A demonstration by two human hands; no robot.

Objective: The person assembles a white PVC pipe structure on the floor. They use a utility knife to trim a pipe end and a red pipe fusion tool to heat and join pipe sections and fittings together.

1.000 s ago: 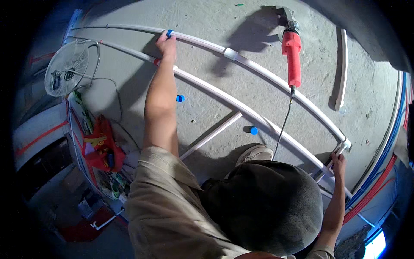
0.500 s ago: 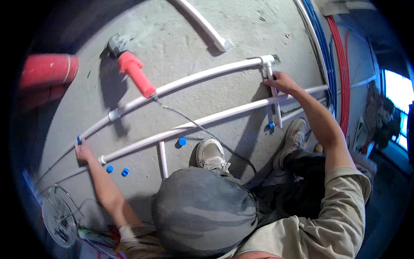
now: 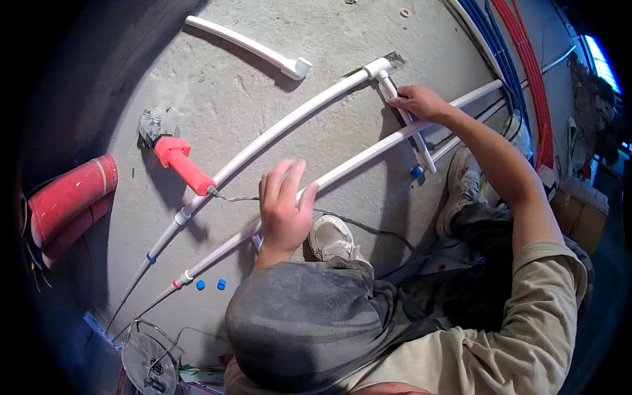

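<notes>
My right hand (image 3: 421, 104) has its fingers closed round the short white branch pipe (image 3: 405, 118), just below the white tee fitting (image 3: 378, 68). This branch crosses over the lower long white pipe (image 3: 359, 159). My left hand (image 3: 284, 207) is raised over the lower pipe with fingers apart, holding nothing; whether it touches the pipe I cannot tell. From the tee, the upper long pipe (image 3: 289, 124) runs down left to a white coupling (image 3: 182, 216) and a blue ring (image 3: 151, 258). A red-handled pipe welder (image 3: 187, 172) with metal heads lies against the upper pipe.
A loose white pipe with an elbow (image 3: 243, 43) lies farther off. Small blue caps (image 3: 221, 284) dot the concrete floor. A dark cord (image 3: 355, 225) crosses beneath the pipes. At left are a red roll (image 3: 72, 197) and a wire-guard fan (image 3: 150, 368); at right, red conduits (image 3: 530, 72) and a cardboard box (image 3: 579, 210).
My left hand has let go of the upper pipe near its blue ring and come right, over the lower pipe. My right hand stays on the branch pipe. The view has shifted.
</notes>
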